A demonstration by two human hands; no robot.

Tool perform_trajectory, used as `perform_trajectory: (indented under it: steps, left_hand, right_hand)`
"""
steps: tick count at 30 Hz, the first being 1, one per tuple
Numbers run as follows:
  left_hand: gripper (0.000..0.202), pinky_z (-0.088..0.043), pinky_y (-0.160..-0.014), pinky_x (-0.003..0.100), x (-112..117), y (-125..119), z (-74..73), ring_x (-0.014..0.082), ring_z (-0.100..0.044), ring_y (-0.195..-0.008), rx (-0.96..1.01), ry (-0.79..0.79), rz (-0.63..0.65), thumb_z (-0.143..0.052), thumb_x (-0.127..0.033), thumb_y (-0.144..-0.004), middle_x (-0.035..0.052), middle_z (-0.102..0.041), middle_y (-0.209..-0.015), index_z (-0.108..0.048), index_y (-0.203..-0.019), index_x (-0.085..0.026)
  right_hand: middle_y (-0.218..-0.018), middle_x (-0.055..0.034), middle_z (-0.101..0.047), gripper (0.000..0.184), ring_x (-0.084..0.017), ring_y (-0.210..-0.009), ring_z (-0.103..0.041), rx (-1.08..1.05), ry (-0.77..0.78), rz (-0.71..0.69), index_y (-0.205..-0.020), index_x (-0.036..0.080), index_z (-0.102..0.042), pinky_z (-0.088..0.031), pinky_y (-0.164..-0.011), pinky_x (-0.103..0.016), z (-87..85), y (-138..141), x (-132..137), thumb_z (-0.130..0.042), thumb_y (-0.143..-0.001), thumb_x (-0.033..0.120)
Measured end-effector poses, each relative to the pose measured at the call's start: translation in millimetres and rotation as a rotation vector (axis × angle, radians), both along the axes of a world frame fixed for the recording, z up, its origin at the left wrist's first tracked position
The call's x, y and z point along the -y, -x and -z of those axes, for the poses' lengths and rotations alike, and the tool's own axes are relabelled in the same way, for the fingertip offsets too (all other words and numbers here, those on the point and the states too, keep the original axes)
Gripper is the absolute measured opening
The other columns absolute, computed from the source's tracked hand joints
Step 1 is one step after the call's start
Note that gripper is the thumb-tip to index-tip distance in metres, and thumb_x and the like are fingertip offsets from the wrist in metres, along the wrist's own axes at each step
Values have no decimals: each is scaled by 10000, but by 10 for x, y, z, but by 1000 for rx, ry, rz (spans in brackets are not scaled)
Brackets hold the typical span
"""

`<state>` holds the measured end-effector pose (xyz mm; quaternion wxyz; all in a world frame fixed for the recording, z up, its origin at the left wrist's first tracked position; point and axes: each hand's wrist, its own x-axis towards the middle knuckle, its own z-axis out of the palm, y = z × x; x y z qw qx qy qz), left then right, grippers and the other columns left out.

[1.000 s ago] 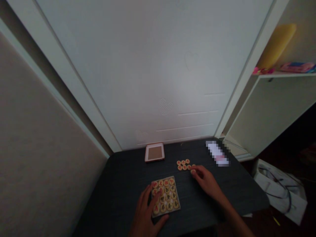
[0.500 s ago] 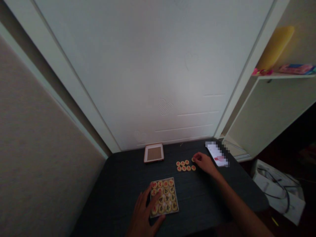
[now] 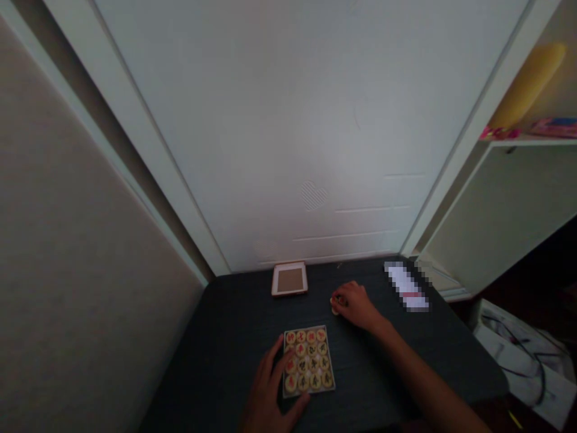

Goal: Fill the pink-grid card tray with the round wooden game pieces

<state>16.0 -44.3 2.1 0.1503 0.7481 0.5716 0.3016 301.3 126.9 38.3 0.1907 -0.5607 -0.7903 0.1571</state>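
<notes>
A shallow square box of round xiangqi pieces, marked in red and black characters, lies on the dark table. My left hand rests at its left side, fingers spread, the thumb by the near edge and fingertips over the left column. Farther back, my right hand is curled down over a small group of loose red-marked xiangqi pieces. Its thumb and fingers close around them; most of the group is hidden beneath the hand, so how many it grips is not visible.
An open tray-like lid with a white rim and brown inside sits at the back of the table. A phone with a lit, blurred screen lies at the back right. The white panel rises behind the table; a white box with cables stands right.
My right hand has moved left from the right end of the loose rows to their left end, covering most of the pieces. My left hand stays at the box. The view has shifted slightly.
</notes>
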Motion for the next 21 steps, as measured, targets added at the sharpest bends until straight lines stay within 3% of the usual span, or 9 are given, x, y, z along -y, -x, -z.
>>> perform_trajectory:
  steps: [10,21]
  left_hand:
    - [646,-449,-1109,547,-7,-38,-13,326,-459,-1384,31,10,-20,-714,-316,-824,64,-377,-1578,-476,-1424,-344]
    - [593,-442,-1109,563,-8,-56,-56,337,-446,-1390,18,29,-21,-708,-358,-837,69,-387,-1566,-499,-1392,-335]
  right_hand:
    - [-1043,-44,-757,201,-230,-1045,-631,179,81,36,-1017,267,-753,-386,-878,-311,-57,182,-188,-576,-922,272]
    - [-1082,-68,-742,224,-245,-1085,-610,218,55,1,-1055,276,-753,-369,-919,-335,-172,149,-30,-558,-958,331]
